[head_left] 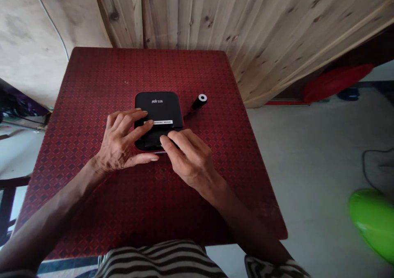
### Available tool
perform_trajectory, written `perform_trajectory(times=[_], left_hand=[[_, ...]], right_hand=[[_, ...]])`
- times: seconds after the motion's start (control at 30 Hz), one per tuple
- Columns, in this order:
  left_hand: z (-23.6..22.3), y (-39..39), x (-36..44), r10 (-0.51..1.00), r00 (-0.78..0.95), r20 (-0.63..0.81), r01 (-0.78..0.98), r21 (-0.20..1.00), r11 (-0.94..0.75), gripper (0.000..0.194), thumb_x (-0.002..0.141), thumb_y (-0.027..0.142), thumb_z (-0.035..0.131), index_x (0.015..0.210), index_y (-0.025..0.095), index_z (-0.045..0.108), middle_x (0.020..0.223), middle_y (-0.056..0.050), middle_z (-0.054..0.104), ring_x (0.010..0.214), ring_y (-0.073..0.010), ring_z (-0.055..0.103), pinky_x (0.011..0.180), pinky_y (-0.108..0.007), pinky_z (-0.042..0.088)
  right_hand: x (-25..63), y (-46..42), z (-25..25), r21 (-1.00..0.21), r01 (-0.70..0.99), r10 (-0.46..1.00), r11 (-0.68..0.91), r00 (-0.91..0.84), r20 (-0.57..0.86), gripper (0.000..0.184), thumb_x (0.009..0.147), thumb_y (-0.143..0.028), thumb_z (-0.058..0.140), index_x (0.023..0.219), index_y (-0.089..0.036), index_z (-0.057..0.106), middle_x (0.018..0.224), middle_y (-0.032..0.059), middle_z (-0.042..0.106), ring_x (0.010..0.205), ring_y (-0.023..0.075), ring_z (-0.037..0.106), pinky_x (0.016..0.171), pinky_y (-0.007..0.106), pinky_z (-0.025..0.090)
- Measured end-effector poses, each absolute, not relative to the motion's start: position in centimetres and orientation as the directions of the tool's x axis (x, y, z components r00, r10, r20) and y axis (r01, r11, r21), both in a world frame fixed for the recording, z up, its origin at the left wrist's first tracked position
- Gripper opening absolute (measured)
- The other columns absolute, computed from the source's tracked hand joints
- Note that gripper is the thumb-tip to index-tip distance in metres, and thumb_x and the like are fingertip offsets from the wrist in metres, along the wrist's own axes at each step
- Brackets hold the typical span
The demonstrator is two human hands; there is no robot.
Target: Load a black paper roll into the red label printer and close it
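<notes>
A small black box-shaped device (157, 110) with red sides, which looks like a receipt printer, lies on the red table. White lettering and a white label strip (163, 122) mark its top. My left hand (121, 140) rests on its left side, fingers spread on the top and thumb stretched along the near edge. At the dark, glossy near section, my right hand (189, 155) has its fingers curled and thumb and forefinger close together. What lies between those fingertips, if anything, is hidden. Right of the device is a black cylinder (199, 101) with a white ring-shaped end.
The table (101, 77) has a diamond-patterned red cover and stands against a wood-plank wall (197, 15). A bright green rounded object (374, 222) is on the floor at right, near a dark cable (365, 167). A red object (335, 81) lies farther back. Dark furniture (9, 196) shows at left.
</notes>
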State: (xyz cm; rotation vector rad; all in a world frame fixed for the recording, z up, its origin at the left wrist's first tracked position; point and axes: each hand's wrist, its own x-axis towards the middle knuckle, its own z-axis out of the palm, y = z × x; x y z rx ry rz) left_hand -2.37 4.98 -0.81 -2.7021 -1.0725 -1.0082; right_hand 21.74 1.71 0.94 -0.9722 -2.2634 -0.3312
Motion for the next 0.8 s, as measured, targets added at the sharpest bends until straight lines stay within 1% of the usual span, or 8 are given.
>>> perform_trajectory(times=[0.13,0.3,0.4,0.47,0.53,0.6,0.67,0.8], left_hand=[[-0.7,4.9,-2.3,0.564,0.567,0.601,0.640,0.110,-0.760,0.087,0.085,0.088,0.064,0.148,0.028,0.058,0.142,-0.017,0.066,0.134,-0.0395,0.062,0.108,-0.057,0.047],[-1.2,4.8,-2.2,0.591,0.554,0.587,0.661,0.121,-0.740,0.084,0.087,0.085,0.064,0.148,0.028,0.056,0.144,-0.017,0.063,0.136,-0.0397,0.060,0.108,-0.056,0.046],[-1.4,4.1,-1.9,0.647,0.507,0.569,0.691,0.180,-0.700,0.076,0.095,0.078,0.060,0.150,0.027,0.054,0.150,-0.019,0.057,0.139,-0.0394,0.056,0.110,-0.057,0.046],[-1.5,3.4,-1.7,0.685,0.441,0.581,0.705,0.247,-0.664,0.072,0.097,0.072,0.062,0.151,0.025,0.053,0.155,-0.020,0.052,0.140,-0.0384,0.055,0.111,-0.055,0.048],[-1.7,2.5,-1.6,0.695,0.386,0.607,0.708,0.288,-0.645,0.073,0.095,0.063,0.072,0.154,0.025,0.051,0.152,-0.019,0.054,0.136,-0.0355,0.058,0.111,-0.052,0.051],[-2.1,1.6,-1.6,0.675,0.343,0.653,0.719,0.280,-0.636,0.079,0.089,0.055,0.082,0.154,0.024,0.050,0.140,-0.016,0.061,0.128,-0.0323,0.062,0.108,-0.047,0.055],[-2.7,1.0,-1.6,0.662,0.304,0.685,0.749,0.258,-0.610,0.079,0.087,0.050,0.086,0.152,0.023,0.051,0.130,-0.014,0.065,0.120,-0.0302,0.065,0.103,-0.045,0.058],[-3.5,0.5,-1.9,0.679,0.298,0.671,0.789,0.227,-0.571,0.066,0.089,0.045,0.085,0.145,0.025,0.057,0.128,-0.013,0.067,0.115,-0.0286,0.068,0.097,-0.043,0.060]], right_hand=[[21.7,1.8,0.7,-0.024,0.720,0.557,0.694,-0.515,0.652,0.017,0.103,-0.004,0.061,0.107,-0.011,0.075,0.092,0.0063,0.075,0.079,0.0174,0.063,0.071,0.033,0.053],[22.0,1.8,1.0,-0.040,0.710,0.552,0.703,-0.510,0.659,0.012,0.104,-0.015,0.064,0.113,-0.011,0.072,0.096,0.0089,0.077,0.080,0.0193,0.064,0.071,0.034,0.056],[22.8,0.9,0.9,-0.078,0.726,0.566,0.683,-0.459,0.685,0.030,0.103,-0.024,0.070,0.128,-0.008,0.066,0.107,0.0137,0.077,0.083,0.0208,0.066,0.076,0.036,0.059],[23.4,-0.2,0.2,-0.158,0.732,0.594,0.662,-0.385,0.706,0.034,0.102,-0.022,0.071,0.133,-0.011,0.062,0.107,0.0126,0.076,0.085,0.0203,0.068,0.078,0.035,0.060],[24.0,-1.4,-1.1,-0.323,0.708,0.664,0.628,-0.271,0.697,0.027,0.102,-0.020,0.069,0.128,-0.017,0.062,0.098,0.0075,0.075,0.084,0.0182,0.070,0.077,0.031,0.060],[24.5,-2.2,-2.9,-0.523,0.665,0.780,0.533,-0.147,0.609,0.019,0.104,-0.021,0.065,0.123,-0.021,0.062,0.096,0.0049,0.073,0.083,0.0165,0.071,0.074,0.029,0.061],[24.8,-2.6,-4.7,-0.660,0.626,0.873,0.416,-0.071,0.483,0.020,0.105,-0.024,0.062,0.125,-0.021,0.062,0.101,0.0067,0.073,0.083,0.0167,0.072,0.074,0.030,0.063],[24.8,-2.3,-6.6,-0.718,0.586,0.917,0.376,-0.121,0.381,0.032,0.106,-0.027,0.060,0.137,-0.021,0.061,0.123,0.0130,0.076,0.104,0.0232,0.076,0.086,0.040,0.066]])
